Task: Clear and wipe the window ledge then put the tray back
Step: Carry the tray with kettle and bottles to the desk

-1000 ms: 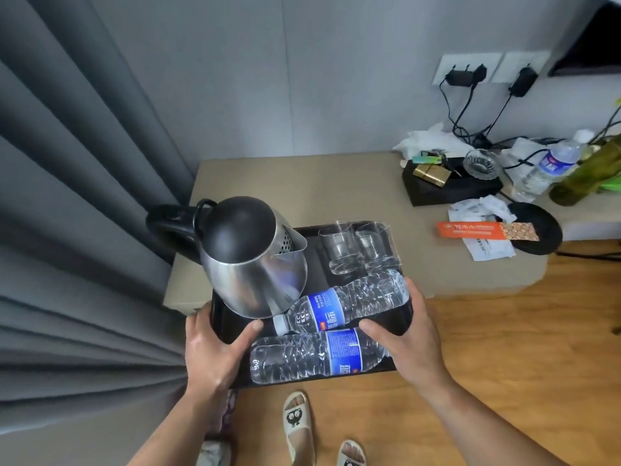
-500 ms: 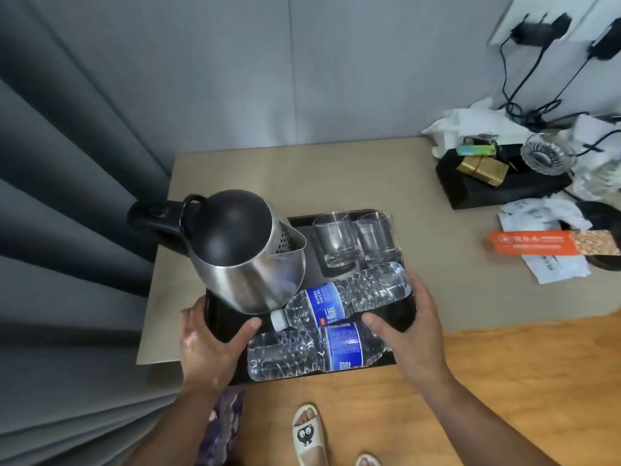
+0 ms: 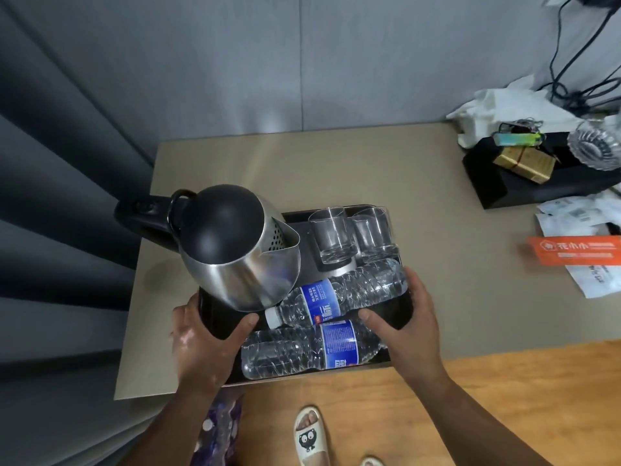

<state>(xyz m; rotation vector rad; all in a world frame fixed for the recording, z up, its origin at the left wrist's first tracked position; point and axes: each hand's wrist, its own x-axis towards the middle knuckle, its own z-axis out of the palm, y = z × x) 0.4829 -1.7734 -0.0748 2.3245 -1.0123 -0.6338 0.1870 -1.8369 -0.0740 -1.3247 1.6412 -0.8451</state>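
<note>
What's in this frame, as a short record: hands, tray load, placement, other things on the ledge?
hands: left hand and right hand each grip a side of the tray
load: kettle upright; two glasses upright; two water bottles lying down
placement: tray over the ledge, near its front edge; contact cannot be told
other: black box, orange packet at right

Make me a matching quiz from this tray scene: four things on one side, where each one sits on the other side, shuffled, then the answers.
1. kettle
2. glasses
3. water bottles
4. orange packet

A. lying on their sides in the tray's near half
B. on the ledge, right of the tray
C. standing on the tray's left side
D. upright in the tray's far right corner

Pairs: 1-C, 2-D, 3-A, 4-B
</note>
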